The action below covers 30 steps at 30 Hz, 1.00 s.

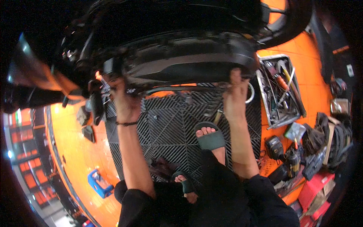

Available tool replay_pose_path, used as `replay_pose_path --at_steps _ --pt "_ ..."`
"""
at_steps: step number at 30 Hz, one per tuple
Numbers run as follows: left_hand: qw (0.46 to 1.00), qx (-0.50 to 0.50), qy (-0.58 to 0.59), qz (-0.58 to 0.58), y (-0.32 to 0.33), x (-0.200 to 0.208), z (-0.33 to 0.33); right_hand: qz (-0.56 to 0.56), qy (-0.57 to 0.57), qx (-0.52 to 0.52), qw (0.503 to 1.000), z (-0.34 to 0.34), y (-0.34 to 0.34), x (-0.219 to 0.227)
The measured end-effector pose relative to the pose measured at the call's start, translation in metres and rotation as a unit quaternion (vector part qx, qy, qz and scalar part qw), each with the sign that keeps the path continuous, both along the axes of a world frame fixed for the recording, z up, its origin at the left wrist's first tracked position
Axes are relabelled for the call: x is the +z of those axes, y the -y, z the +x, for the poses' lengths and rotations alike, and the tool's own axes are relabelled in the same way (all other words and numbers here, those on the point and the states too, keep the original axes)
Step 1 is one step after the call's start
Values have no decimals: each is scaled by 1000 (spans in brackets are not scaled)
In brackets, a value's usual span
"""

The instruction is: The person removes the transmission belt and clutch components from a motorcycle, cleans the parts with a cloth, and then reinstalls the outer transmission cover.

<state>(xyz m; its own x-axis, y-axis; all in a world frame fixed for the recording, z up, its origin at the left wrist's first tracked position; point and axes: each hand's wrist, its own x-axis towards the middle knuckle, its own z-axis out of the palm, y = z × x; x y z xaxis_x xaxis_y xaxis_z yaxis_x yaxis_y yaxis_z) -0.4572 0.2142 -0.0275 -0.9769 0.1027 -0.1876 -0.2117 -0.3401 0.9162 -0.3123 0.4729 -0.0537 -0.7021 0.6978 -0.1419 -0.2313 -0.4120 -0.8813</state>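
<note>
A long black body panel (189,69) runs along the lower side of a dark motorbike (170,22) in front of me. At the panel's right end, my right hand (236,96) is closed round the edge with its fingers upward. My left hand (126,100) reaches up to the panel's left end, beside a black box-shaped part (109,66); its fingers are smeared by motion and partly lost against the dark parts. A dark band circles my left wrist. Below the panel, a thin dark bar (170,89) spans between my hands.
A ribbed black mat (166,125) lies under my sandalled feet. To the right stand a tray (268,109) of hand tools, a dark backpack (338,143), a black power-tool battery (275,146) and a red box (314,193). A blue container (100,184) sits on the orange floor at left.
</note>
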Motion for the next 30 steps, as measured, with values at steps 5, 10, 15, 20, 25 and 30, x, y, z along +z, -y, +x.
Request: replay_pose_path --at_steps 5,10,15,20,25,30 --pt "998 -38 26 52 10 1 -4 128 -28 -68 989 -8 -11 2" --pt "998 -28 26 56 29 3 -17 145 -42 -101 983 -15 -18 1" --pt "998 -21 48 42 33 4 -20 182 -50 -85 978 -9 -32 12" --pt "998 26 19 60 37 -2 -23 186 -49 -47 980 -6 -40 17" --pt "998 3 -38 52 31 -7 -25 179 -66 -45 981 -7 -38 15" --pt "996 64 1 64 26 -2 -20 210 -54 -40 975 -5 -42 12"
